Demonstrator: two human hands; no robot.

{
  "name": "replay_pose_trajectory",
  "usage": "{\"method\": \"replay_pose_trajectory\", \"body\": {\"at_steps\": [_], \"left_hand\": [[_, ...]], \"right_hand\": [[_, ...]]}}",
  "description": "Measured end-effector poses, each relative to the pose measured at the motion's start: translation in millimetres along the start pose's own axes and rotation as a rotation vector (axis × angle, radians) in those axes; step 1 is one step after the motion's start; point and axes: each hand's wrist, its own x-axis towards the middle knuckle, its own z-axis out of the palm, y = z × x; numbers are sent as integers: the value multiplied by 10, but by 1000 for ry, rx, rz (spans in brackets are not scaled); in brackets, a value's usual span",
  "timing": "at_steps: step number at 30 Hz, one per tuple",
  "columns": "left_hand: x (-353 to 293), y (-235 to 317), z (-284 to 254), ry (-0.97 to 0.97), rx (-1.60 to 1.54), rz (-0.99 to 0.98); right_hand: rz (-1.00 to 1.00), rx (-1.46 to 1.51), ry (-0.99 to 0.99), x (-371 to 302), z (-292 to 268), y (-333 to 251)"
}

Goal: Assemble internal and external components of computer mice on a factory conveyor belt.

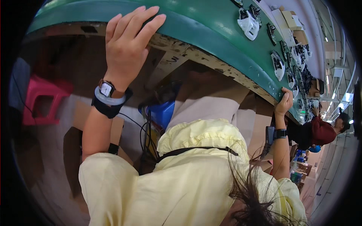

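My left hand lies over the front edge of a green-topped table, fingers stretched out and slightly apart, holding nothing. Farther right along the same edge, my right hand is curled around the rim, with its fingers partly hidden. Nearest to it on the tabletop is a white-and-black moulded part. Another white part with black pieces rests farther back, and a slim black part lies between them. Their exact kind cannot be made out.
Several similar parts run along the table toward an open cardboard box. A person in a dark red top is at the table's far right end. Below the table are a pink plastic stool, a blue object, black cables and cardboard.
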Motion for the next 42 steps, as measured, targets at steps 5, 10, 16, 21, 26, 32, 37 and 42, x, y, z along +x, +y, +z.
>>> {"method": "replay_pose_trajectory", "body": {"at_steps": [5,10,16,21,26,32,37,42], "left_hand": [[55,15,-6,23,-77,-3],[71,-40,39,143,-66,10],[87,-45,-68,120,-152,8],[30,-35,-55,39,-43,-3],[-2,-61,-39,33,-47,-12],[-9,-47,38,20,-78,-38],[32,-58,29,54,-40,-35],[40,-42,48,85,-11,-43]], "right_hand": [[49,-37,-85,34,-120,124],[70,-78,-107,0,-124,65],[78,-57,-71,24,-81,95],[42,10,-55,-3,-54,175],[43,55,-76,-20,-85,209],[82,50,-77,-52,-53,210],[88,1,-79,-14,-66,188],[81,19,-97,-7,-61,164]]}}
